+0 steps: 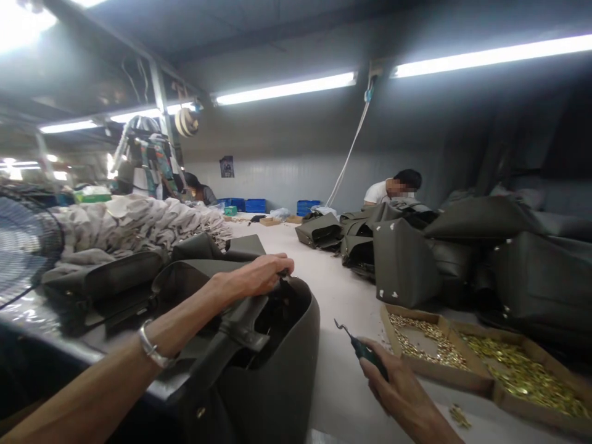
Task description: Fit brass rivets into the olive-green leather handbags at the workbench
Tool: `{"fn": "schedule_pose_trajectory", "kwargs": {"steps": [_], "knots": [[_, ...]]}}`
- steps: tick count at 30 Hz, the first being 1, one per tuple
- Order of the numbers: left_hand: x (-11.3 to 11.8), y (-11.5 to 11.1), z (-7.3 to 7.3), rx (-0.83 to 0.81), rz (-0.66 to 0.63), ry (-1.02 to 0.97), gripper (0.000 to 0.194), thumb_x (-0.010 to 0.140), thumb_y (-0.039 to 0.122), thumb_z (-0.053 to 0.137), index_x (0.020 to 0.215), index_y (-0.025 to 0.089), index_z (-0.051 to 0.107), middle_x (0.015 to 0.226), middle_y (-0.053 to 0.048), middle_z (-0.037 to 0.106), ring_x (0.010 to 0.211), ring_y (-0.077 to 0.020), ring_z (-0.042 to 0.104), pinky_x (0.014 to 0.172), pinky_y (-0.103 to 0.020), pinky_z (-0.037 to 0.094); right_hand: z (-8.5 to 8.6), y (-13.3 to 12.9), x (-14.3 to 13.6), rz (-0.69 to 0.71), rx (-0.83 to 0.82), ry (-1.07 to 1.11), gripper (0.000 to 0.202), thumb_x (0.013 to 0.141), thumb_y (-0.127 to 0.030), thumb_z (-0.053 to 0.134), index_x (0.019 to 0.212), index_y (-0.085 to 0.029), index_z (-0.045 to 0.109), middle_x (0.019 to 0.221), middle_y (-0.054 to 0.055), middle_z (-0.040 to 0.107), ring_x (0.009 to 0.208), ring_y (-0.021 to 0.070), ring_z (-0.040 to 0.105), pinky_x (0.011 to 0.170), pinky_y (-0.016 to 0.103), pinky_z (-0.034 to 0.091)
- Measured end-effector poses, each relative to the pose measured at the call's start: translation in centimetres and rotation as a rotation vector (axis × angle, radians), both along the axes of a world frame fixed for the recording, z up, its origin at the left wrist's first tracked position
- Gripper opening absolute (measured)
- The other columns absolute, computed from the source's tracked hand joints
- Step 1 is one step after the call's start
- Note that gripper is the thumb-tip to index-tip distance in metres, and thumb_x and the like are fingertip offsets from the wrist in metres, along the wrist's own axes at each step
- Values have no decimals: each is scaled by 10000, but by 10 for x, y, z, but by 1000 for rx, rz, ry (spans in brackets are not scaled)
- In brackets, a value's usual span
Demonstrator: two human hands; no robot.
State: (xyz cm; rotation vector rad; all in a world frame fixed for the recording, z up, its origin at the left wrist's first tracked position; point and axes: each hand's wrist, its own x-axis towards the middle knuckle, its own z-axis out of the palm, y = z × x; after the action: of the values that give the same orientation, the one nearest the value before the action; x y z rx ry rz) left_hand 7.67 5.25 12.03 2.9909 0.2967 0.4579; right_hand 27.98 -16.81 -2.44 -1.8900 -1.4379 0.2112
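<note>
My left hand (263, 274) is closed on the top edge of a dark grey-green bag (282, 376), which stands open toward me on the table. A strap hangs across the bag's mouth, and a small gold stud shows low on its side. In my right hand (398, 382) is an awl (365, 354) with a dark green handle and a curved metal tip. The tip points up and left, apart from the bag. Beside my right hand sits a cardboard tray (481, 385) of small gold-coloured studs.
Another cardboard tray (502, 401) holds brass-coloured metal pieces; a few loose ones (459, 416) lie in front. Dark bags (407, 262) are piled at right, more at left. Pale cloth (139, 222) is heaped beside a fan (28, 246). Two people (393, 188) sit farther back.
</note>
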Motion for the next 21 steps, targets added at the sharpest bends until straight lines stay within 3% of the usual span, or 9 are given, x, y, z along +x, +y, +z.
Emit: {"fn": "schedule_pose_trajectory", "kwargs": {"steps": [3, 5, 9, 11, 13, 18, 21], "knots": [[9, -29, -1, 78, -43, 37, 277, 755, -13, 381, 877, 180, 537, 906, -38, 534, 763, -162, 485, 728, -274, 381, -22, 8, 15, -88, 30, -125, 463, 840, -384, 426, 1144, -84, 604, 1117, 186, 650, 1066, 296, 606, 924, 471, 458], [14, -47, -8, 185, -83, 56, 232, 852, 36, 355, 909, 184, 524, 966, -53, 535, 845, -180, 485, 781, -294, 390, -20, 12, 16, -78, 29, -117, 476, 848, -399, 407, 1123, -75, 620, 1142, 195, 638, 1103, 305, 582, 962, 490, 427], [19, -67, -31, 358, -134, 67, 179, 927, 127, 359, 1029, 170, 500, 1053, -77, 550, 953, -199, 488, 853, -329, 428, 23, 16, -1, -88, 201, 57, 539, 909, -476, 330, 1222, -107, 566, 1274, 161, 563, 1153, 274, 542, 998, 485, 394], [18, -68, -43, 357, -137, 19, 206, 927, 145, 380, 1112, 158, 471, 1093, -94, 553, 999, -209, 491, 882, -349, 444, 43, 20, -14, 16, 228, 108, 557, 881, -488, 425, 1295, -124, 504, 1335, 155, 511, 1152, 271, 538, 977, 470, 417], [14, -65, -53, 335, -131, -38, 273, 925, 147, 385, 1194, 159, 429, 1137, -108, 545, 1047, -217, 490, 897, -359, 458, 51, 25, -29, 116, 206, 131, 567, 842, -440, 520, 1308, -119, 489, 1342, 165, 500, 1176, 277, 518, 976, 460, 419], [0, -63, -61, 346, -82, -48, 350, 909, 109, 376, 1255, 166, 394, 1188, -112, 523, 1120, -219, 466, 960, -368, 442, 29, 39, -67, 166, 248, 68, 533, 769, -268, 630, 1271, -141, 501, 1269, 119, 557, 1165, 248, 504, 1009, 428, 391], [-9, -68, -60, 406, 111, -33, 398, 865, 71, 406, 1252, 162, 407, 1236, -122, 488, 1149, -264, 431, 971, -445, 418, 14, 44, -88, 90, 284, -59, 521, 756, -236, 654, 1245, -132, 506, 1248, 115, 564, 1154, 258, 493, 1013, 443, 379]]}}
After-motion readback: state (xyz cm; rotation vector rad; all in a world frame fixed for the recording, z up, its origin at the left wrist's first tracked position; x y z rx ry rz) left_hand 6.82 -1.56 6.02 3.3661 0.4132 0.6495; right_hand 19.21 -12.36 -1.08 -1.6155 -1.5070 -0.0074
